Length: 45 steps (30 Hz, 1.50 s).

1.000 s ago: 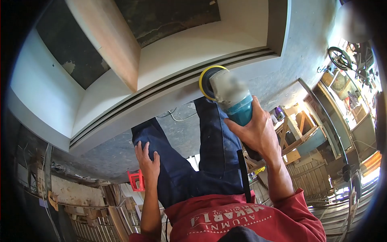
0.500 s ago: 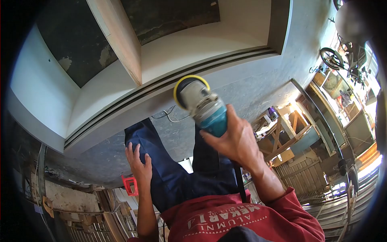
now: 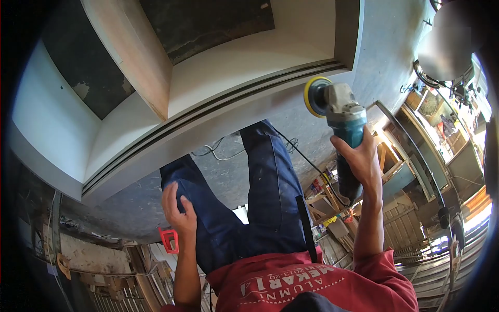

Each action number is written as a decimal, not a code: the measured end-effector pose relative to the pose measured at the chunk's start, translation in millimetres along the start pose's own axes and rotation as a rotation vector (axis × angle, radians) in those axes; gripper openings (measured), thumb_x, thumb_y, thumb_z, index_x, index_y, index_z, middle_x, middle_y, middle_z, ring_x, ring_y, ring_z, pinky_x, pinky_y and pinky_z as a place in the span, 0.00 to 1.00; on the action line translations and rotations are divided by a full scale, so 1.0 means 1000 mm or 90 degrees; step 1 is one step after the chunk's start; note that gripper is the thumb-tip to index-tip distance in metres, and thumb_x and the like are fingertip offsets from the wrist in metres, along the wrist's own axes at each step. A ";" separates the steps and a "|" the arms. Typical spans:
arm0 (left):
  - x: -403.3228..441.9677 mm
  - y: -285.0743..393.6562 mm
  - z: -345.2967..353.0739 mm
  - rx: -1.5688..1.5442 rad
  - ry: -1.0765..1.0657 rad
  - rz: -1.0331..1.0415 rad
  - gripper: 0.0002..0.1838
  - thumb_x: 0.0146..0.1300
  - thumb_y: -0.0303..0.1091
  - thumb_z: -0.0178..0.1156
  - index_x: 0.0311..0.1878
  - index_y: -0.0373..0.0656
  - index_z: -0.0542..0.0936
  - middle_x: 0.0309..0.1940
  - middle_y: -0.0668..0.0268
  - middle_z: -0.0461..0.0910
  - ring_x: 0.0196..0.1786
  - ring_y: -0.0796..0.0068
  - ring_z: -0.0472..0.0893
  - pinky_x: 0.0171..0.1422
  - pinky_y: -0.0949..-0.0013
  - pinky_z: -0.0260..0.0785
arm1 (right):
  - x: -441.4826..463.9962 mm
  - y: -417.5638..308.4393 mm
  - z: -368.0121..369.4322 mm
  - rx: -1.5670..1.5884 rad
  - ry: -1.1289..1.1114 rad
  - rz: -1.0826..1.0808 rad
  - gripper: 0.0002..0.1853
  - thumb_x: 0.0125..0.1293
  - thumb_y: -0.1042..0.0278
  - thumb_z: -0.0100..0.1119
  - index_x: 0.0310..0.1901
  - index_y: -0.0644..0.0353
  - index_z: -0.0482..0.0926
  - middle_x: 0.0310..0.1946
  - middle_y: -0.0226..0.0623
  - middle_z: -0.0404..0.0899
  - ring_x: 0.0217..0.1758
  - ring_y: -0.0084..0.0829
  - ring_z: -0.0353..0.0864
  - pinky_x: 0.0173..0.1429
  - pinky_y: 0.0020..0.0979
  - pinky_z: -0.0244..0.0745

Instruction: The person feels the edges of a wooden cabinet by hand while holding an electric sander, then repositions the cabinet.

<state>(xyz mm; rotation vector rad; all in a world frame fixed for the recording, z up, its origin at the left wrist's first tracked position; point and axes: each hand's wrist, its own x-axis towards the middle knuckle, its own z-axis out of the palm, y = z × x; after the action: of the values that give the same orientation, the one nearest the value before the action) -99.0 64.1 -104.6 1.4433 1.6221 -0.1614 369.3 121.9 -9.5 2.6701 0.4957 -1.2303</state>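
Note:
My right hand (image 3: pixel 358 158) is wrapped round the teal body of an angle grinder (image 3: pixel 347 124). The grinder stands nearly upright, with a grey metal head and a yellow-edged round pad facing left. Its pad is by the right part of the cabinet's grey front edge (image 3: pixel 270 104); whether it touches the edge I cannot tell. Over my left thigh, my left hand (image 3: pixel 179 210) holds nothing, its fingers loosely extended and the thumb apart.
The white-lined cabinet (image 3: pixel 223 78) lies across the top, with a wooden divider (image 3: pixel 138 57) and dark grooves along its front. A black cord (image 3: pixel 306 158) runs behind the grinder. A red plastic stool (image 3: pixel 168 240) is at lower left, and a wooden workbench (image 3: pixel 400 171) at right.
My right hand has carried the grinder to the right, and the grinder has turned more upright with its pad facing left. My left hand has shifted slightly, its fingers closer together.

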 end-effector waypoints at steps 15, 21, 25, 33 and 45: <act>0.164 0.257 0.152 0.014 -0.128 0.450 0.30 0.68 0.29 0.63 0.73 0.28 0.78 0.73 0.45 0.80 0.78 0.48 0.76 0.87 0.49 0.64 | -0.034 0.088 -0.012 0.152 -0.001 0.103 0.35 0.61 0.52 0.78 0.62 0.71 0.80 0.47 0.50 0.90 0.48 0.40 0.90 0.58 0.43 0.83; 0.164 0.268 0.154 -0.113 -0.183 0.505 0.26 0.69 0.27 0.63 0.71 0.34 0.82 0.70 0.49 0.83 0.76 0.49 0.79 0.82 0.52 0.69 | -0.032 0.107 -0.018 0.160 0.029 0.117 0.35 0.61 0.52 0.78 0.62 0.71 0.80 0.47 0.50 0.90 0.48 0.38 0.90 0.58 0.43 0.84; 0.148 0.241 0.125 -0.101 -0.043 0.452 0.27 0.66 0.23 0.63 0.70 0.38 0.82 0.66 0.52 0.84 0.75 0.45 0.79 0.84 0.45 0.66 | -0.033 0.099 -0.017 0.157 0.029 0.102 0.35 0.60 0.55 0.79 0.62 0.71 0.79 0.48 0.51 0.90 0.48 0.38 0.91 0.59 0.43 0.84; 0.108 0.142 0.044 -0.076 -0.056 0.287 0.32 0.71 0.26 0.62 0.79 0.37 0.72 0.73 0.46 0.78 0.78 0.39 0.74 0.87 0.35 0.56 | -0.050 0.044 0.013 0.104 0.015 0.000 0.35 0.59 0.59 0.80 0.64 0.71 0.78 0.49 0.52 0.91 0.50 0.42 0.92 0.60 0.43 0.84; 0.087 0.013 -0.048 -0.144 0.082 0.164 0.24 0.72 0.23 0.60 0.70 0.40 0.82 0.59 0.55 0.89 0.66 0.50 0.85 0.81 0.47 0.69 | -0.110 -0.092 0.118 0.012 -0.086 -0.141 0.32 0.59 0.56 0.82 0.56 0.69 0.77 0.42 0.61 0.90 0.49 0.59 0.93 0.52 0.49 0.85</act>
<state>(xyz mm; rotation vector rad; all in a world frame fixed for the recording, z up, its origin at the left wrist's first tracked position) -103.2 160.2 -131.5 1.4933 1.4851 0.2592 185.5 148.8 -3.1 2.5788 0.7784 -1.4700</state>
